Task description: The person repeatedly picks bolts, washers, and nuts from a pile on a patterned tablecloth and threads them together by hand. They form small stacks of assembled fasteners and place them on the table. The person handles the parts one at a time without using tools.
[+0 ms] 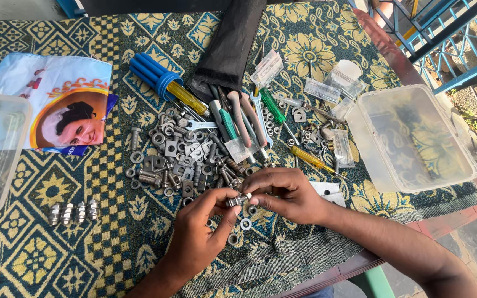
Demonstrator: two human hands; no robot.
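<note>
**Both hands pinch a small bolt above the hardware pile**

The left hand (197,234) and right hand (285,196) meet over a patterned green-and-yellow cloth (56,193), fingertips pressed together around a short silver metal bolt with a nut (237,200). Just behind lies a heap of loose grey nuts, washers and bolts (183,160). Four assembled silver bolts (74,212) stand in a row to the left. A clear plastic tub (415,138) sits at the right.

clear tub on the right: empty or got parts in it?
Empty, as far as the view shows. The clear plastic tub lies open with no lid on it, and only the patterned cloth shows through its bottom.
</note>
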